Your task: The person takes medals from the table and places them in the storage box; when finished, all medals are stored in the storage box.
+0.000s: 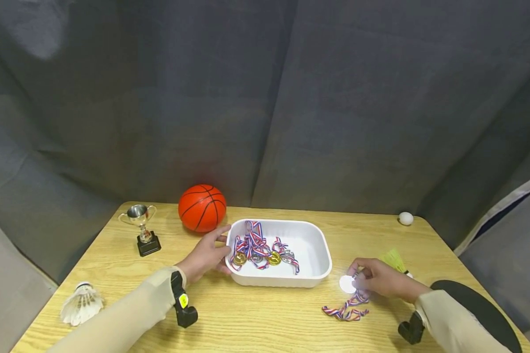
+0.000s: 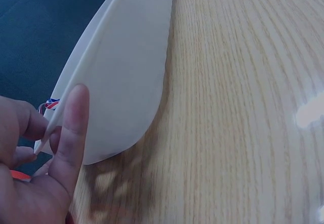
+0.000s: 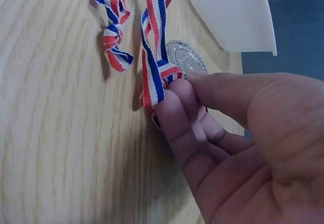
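A white plastic tray point(image 1: 282, 281) stands mid-table, with several gold and silver medals point(image 1: 274, 258) on striped ribbons gathered toward its left side. My left hand point(image 1: 207, 254) grips the tray's left end; in the left wrist view, the thumb point(image 2: 75, 117) lies along the outer wall and fingers bend at the rim. Right of the tray, my right hand point(image 1: 375, 278) pinches a silver medal point(image 3: 186, 58) near the ribbon loop, between thumb and fingertips. Glare whitens the medal's face in the head view. Its red, white and blue ribbon point(image 1: 348, 311) trails on the wood.
Behind the tray's left end sits an orange basketball point(image 1: 202, 208), with a small trophy cup point(image 1: 145, 230) farther left. A white shuttlecock point(image 1: 82, 304) lies front left. On the right are a yellow shuttlecock point(image 1: 394, 260), a white ball point(image 1: 406, 218) and a black round object point(image 1: 481, 309).
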### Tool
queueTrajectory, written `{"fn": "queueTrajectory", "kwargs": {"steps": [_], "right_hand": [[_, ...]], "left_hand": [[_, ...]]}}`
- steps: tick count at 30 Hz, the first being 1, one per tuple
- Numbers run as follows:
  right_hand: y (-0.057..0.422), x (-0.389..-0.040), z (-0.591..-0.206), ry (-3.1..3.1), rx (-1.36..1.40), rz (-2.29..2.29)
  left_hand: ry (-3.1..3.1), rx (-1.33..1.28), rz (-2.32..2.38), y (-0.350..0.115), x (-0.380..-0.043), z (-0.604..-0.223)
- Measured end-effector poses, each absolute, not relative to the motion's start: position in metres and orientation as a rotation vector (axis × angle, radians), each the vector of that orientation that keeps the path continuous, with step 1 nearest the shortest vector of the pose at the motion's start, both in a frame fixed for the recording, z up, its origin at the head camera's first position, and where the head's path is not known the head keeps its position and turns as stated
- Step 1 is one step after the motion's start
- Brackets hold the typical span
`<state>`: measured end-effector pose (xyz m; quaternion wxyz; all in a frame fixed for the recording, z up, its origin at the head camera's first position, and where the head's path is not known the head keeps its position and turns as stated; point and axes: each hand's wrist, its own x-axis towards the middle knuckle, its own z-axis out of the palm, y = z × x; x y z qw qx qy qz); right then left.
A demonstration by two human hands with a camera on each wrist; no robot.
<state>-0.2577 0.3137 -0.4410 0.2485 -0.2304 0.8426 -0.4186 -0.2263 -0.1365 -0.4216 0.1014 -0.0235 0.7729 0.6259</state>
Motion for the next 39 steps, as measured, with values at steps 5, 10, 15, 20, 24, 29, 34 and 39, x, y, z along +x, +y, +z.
{"fn": "queueTrajectory", "kwargs": {"steps": [5, 10, 15, 20, 24, 29, 34, 39], "right_hand": [[0.314, -0.26, -0.44, 2.202, -0.61, -1.205], [0.321, -0.26, -0.442, 2.082, -0.525, -1.31], [0.33, -0.262, -0.43, 1.981, -0.5, -1.403], [0.333, -0.267, -0.399, 1.954, -0.581, -1.511], [0.33, -0.272, -0.369, 1.976, -0.665, -1.616], [0.321, -0.272, -0.328, 2.05, -0.701, -1.731], [0.305, -0.275, -0.296, 2.07, -0.718, -1.889], [0.283, -0.279, -0.27, 2.028, -0.775, -2.04]], "left_hand": [[2.282, -0.078, 1.853, -0.138, -0.227, -0.424], [2.281, -0.043, 1.855, -0.137, -0.228, -0.423], [2.284, -0.042, 1.841, -0.135, -0.227, -0.422], [2.277, -0.056, 1.843, -0.136, -0.226, -0.422], [2.277, -0.06, 1.851, -0.138, -0.225, -0.421], [2.275, -0.06, 1.858, -0.138, -0.227, -0.42], [2.265, -0.052, 1.872, -0.138, -0.226, -0.42], [2.267, -0.059, 1.863, -0.137, -0.226, -0.42]]}}
